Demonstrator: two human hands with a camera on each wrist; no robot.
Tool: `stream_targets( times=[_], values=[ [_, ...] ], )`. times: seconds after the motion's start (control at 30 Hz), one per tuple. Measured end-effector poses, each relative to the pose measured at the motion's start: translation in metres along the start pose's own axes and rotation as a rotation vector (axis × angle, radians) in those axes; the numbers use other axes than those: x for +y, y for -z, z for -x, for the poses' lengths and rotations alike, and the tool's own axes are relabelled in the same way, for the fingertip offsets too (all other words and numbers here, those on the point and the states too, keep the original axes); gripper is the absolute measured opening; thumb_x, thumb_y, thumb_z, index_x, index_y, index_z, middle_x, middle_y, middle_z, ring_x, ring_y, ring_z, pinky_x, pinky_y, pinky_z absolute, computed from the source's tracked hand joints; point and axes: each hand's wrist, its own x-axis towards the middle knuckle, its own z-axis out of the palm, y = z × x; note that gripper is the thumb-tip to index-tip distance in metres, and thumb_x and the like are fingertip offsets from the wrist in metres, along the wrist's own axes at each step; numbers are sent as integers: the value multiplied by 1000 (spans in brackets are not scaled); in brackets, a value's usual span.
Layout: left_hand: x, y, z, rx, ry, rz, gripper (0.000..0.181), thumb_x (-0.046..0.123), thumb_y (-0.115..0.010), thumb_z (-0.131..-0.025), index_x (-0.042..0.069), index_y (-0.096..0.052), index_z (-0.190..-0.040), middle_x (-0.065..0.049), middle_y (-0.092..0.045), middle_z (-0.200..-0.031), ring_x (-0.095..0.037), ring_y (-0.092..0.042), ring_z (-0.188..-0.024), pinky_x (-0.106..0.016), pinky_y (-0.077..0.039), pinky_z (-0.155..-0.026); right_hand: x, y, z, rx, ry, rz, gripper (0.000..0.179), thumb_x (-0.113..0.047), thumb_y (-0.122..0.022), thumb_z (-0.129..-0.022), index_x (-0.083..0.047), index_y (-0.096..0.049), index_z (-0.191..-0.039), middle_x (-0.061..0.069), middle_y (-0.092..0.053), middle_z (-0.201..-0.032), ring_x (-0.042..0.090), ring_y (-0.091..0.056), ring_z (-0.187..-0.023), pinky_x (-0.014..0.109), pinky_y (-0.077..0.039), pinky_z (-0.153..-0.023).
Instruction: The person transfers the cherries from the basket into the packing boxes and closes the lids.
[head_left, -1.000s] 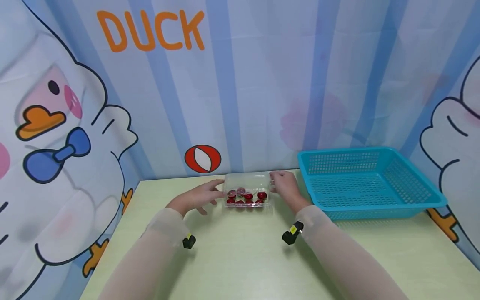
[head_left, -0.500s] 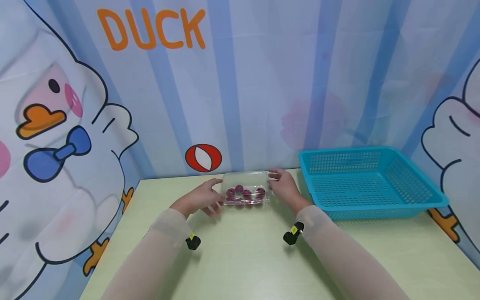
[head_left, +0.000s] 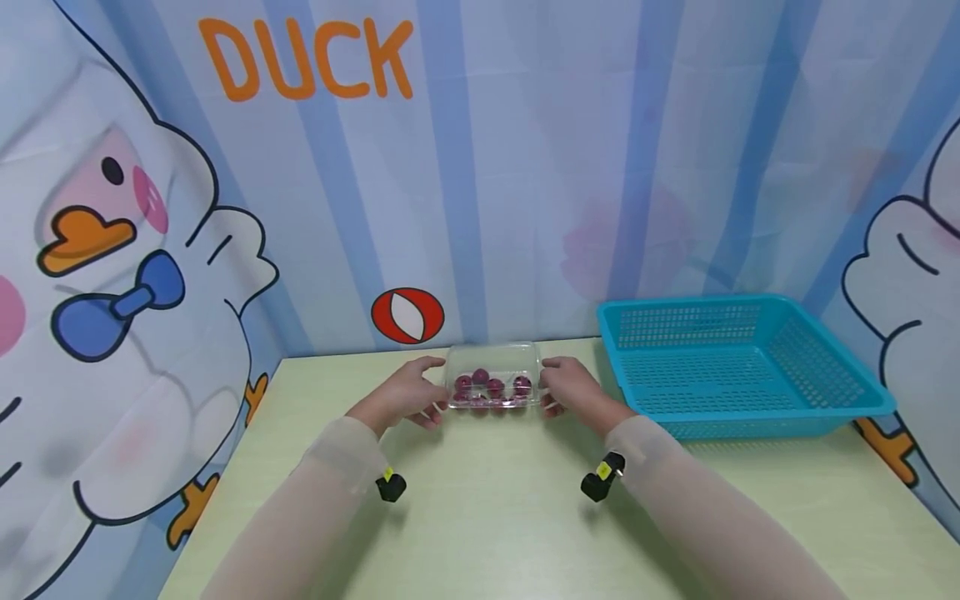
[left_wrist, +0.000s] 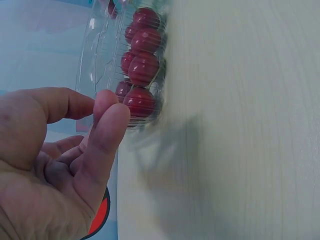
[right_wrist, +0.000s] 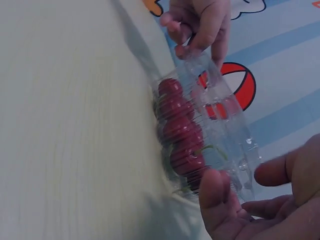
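A clear plastic clamshell box with several dark red cherries in it rests near the back edge of the table. At its left end is my left hand, fingers loosely bent, with fingertips right at the box's end in the left wrist view. My right hand is at the opposite end; in the right wrist view its thumb stands apart from the fingers, close by the box's corner. Through the ribbed wall a green stem shows among the cherries. Neither hand's fingers wrap round the box.
A turquoise plastic basket with perforated walls stands at the back right, close to my right forearm. Behind the pale table hangs a printed cloth with ducks and stripes.
The right hand has moved down from the box's upper right corner to its side, its fingers opening out. The left hand has shifted slightly right. The box sits nearly where it was.
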Motion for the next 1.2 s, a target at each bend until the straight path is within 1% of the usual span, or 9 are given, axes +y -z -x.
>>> stream_targets(
  times=[0.03, 0.1, 0.17, 0.27, 0.33, 0.67, 1.0, 1.1, 1.2],
  values=[
    [0, 0, 1, 4, 0, 3, 80, 14, -72, -109, 20, -34, -178, -25, -77, -114, -22, -71, -71, -37, -72, -71, -1, 0, 2, -19, -11, -15, 74, -4, -48, -104, 4, -32, -176, 30, -60, -150, 20, -66, -78, 32, -67, -67],
    [1, 0, 1, 9, -3, 6, 79, 14, -72, -109, 19, -34, -178, -25, -77, -114, -21, -71, -70, -37, -71, -70, -2, 1, 5, -51, -33, -21, 81, -3, -50, -101, 2, -27, -178, 28, -62, -143, 21, -66, -76, 33, -67, -66],
    [0, 0, 2, 15, 0, 11, 78, 13, -71, -109, 20, -36, -178, -25, -77, -114, -21, -71, -70, -35, -71, -69, -3, 2, 7, -81, -47, 4, 87, -3, -52, -99, -1, -22, -180, 24, -68, -123, 20, -66, -72, 33, -67, -65],
    [0, 0, 2, 19, 5, 15, 78, 13, -72, -109, 20, -36, -178, -25, -76, -115, -21, -71, -70, -34, -70, -67, -3, 2, 7, -110, -57, 20, 92, -3, -54, -97, -4, -16, -182, 14, -69, -94, 18, -65, -64, 33, -66, -63],
    [0, -1, 3, 19, 9, 20, 78, 12, -72, -109, 20, -36, -178, -25, -76, -115, -21, -71, -70, -34, -70, -67, -3, 3, 7, -127, -54, 6, 92, -3, -54, -99, -5, -14, -182, 11, -69, -84, 17, -65, -62, 33, -66, -62],
    [2, -1, 2, 11, 22, 22, 80, 12, -73, -108, 18, -33, -178, -26, -76, -118, -23, -72, -72, -34, -70, -67, -3, 1, 3, -132, -32, -25, 89, -1, -52, -102, -2, -12, -182, 9, -71, -79, 15, -65, -60, 32, -66, -60],
    [0, -1, -1, -2, 36, -7, 82, 15, -73, -109, 18, -30, -179, -24, -77, -122, -23, -73, -74, -34, -70, -69, 1, 0, 0, -119, -25, -13, 81, -3, -51, -107, -1, -17, -181, 9, -71, -78, 14, -66, -58, 33, -68, -61],
    [0, 0, -1, -9, 29, -12, 82, 16, -73, -110, 17, -30, -179, -23, -77, -122, -23, -74, -76, -35, -71, -71, 2, -1, 0, -94, -14, 14, 78, -5, -50, -108, -1, -21, -180, 10, -71, -79, 15, -66, -58, 35, -69, -62],
    [0, 2, 2, -18, 24, -39, 82, 18, -73, -110, 15, -30, -179, -23, -78, -123, -25, -76, -80, -36, -72, -73, 3, -2, 0, -54, 1, 93, 74, -9, -50, -110, 0, -26, -179, 10, -72, -79, 14, -67, -57, 34, -69, -62]
  ],
)
